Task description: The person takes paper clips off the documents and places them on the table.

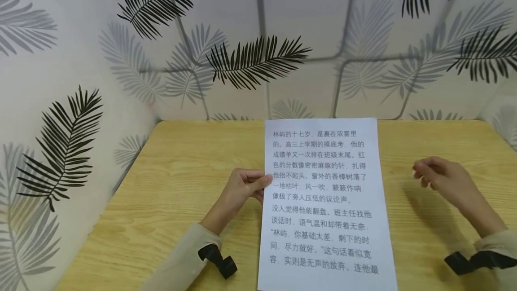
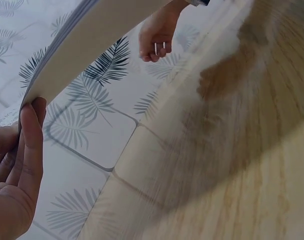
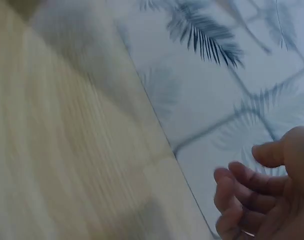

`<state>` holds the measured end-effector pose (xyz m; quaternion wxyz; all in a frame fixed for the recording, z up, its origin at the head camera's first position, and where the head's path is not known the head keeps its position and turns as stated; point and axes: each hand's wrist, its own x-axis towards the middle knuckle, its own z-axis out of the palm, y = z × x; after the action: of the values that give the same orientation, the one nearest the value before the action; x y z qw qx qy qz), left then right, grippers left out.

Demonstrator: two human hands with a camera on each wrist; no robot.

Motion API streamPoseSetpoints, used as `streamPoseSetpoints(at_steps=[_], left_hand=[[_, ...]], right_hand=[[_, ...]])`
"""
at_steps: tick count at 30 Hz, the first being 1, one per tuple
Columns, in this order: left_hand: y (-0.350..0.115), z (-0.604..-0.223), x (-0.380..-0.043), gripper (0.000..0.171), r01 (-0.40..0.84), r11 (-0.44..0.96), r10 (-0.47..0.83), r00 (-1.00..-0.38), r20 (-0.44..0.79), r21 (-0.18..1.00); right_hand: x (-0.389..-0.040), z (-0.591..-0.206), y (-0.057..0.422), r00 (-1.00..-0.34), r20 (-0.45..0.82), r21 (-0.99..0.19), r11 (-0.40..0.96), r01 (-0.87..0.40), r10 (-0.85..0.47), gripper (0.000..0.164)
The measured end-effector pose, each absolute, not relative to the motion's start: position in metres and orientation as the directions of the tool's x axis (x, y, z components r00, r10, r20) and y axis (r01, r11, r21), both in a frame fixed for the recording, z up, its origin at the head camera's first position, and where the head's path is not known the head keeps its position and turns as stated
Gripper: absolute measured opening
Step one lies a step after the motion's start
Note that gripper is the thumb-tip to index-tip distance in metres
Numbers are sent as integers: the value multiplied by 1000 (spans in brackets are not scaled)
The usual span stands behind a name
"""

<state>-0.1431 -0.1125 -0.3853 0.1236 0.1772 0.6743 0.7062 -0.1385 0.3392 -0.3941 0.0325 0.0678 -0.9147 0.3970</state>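
Observation:
A stack of printed paper sheets (image 1: 323, 205), covered in lines of Chinese text, is held up above the table. My left hand (image 1: 242, 187) pinches its left edge, thumb on the printed side and fingers behind. In the left wrist view the stack (image 2: 82, 47) shows layered edges and bends slightly, with the left hand (image 2: 17, 165) gripping it at the lower end. Apart from the paper, to its right, my right hand (image 1: 444, 181) hovers over the table. Its fingers (image 3: 257, 185) are loosely curled; small white marks show near them, too small to identify.
The light wood-grain table (image 1: 181, 169) extends on both sides of the paper. Behind it stands a pale wall (image 1: 234, 17) with a feather-leaf pattern. Black straps (image 1: 218, 259) hang from both wrists over beige sleeves (image 1: 181, 255).

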Motion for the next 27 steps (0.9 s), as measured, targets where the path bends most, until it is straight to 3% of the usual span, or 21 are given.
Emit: streamPoseSetpoints(at_steps=[4,7,16,27], left_hand=[[-112,-388,-144,28,48,-53,410,-910,65,997],[-112,-388,-145,28,41,-48,396,-916,56,998],[-112,-394,-147,28,25,-58,397,-917,46,998],[-111,-398,-153,29,-42,-30,408,-912,-26,999]], right_hand=[[-111,-391,286,-923,99,-890,382,-249,-372,40],[-95,-391,258,-891,68,-926,304,-224,-449,38],[-85,-387,235,-966,-16,-925,371,-83,-257,37],[-84,-393,239,-986,14,-890,448,-89,-168,25]])
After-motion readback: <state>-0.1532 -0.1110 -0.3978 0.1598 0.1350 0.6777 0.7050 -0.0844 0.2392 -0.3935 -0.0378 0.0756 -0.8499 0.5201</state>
